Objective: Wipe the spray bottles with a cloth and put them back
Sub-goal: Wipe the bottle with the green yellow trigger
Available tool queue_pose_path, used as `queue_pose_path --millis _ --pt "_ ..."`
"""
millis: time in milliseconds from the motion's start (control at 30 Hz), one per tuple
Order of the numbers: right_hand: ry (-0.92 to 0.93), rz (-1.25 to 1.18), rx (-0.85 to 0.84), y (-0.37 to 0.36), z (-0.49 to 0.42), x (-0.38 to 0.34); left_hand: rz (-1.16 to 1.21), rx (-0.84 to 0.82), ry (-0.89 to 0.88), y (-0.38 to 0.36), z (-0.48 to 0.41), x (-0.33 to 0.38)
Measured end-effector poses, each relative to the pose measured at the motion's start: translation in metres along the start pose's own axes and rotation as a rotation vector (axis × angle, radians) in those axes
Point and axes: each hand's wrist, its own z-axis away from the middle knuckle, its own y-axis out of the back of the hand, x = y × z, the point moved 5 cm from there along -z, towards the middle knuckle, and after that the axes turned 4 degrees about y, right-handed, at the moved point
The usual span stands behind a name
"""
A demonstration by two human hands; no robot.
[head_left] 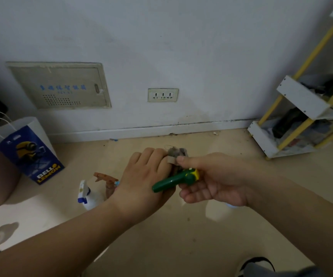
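The left hand (pixel 141 176) curls round the gray cloth (pixel 174 153) and presses it on the green spray bottle (pixel 173 180). The right hand (pixel 209 182) holds that bottle by its top, with its thumb on the cloth. At 9 o'clock from the hands, a white spray bottle (pixel 86 194) and a brown spray bottle (pixel 106 177) wait on the floor (pixel 161 236). To wipe well, I think you should hold tight, rub all round the top, and turn the bottle a bit each time.

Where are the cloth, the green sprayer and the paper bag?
cloth (pixel 174 152): head view, its grey bunched top.
green sprayer (pixel 169 181): head view, its long middle part.
paper bag (pixel 28 156): head view, blue printed front.
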Motion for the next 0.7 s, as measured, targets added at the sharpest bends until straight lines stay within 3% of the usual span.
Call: queue_pose_path --millis 100,167,333,500,533,600,700 --pt "0.097 0.004 0.103 0.006 0.0 -0.001 0.076 -0.094 -0.009 -0.004 0.0 -0.015" --pt "0.175 0.071 0.208 0.015 0.002 -0.005 0.244 -0.183 0.081 -0.01 0.0 -0.028" --pt "0.324 0.235 0.288 0.035 0.005 -0.008 0.938 -0.451 0.722 -0.024 0.015 -0.038" --pt "0.425 0.312 0.169 0.033 0.015 -0.007 1.128 -0.497 1.039 -0.019 0.019 -0.033" --pt "0.429 0.316 0.169 0.033 0.016 -0.007 1.044 -0.48 0.977 -0.014 0.016 -0.028" --pt "0.428 0.327 0.186 0.032 0.017 -0.007 0.821 -0.397 0.681 -0.002 0.007 -0.007" --pt "0.419 0.336 0.203 0.027 0.014 -0.005 0.704 -0.344 0.266 0.011 -0.002 0.022"
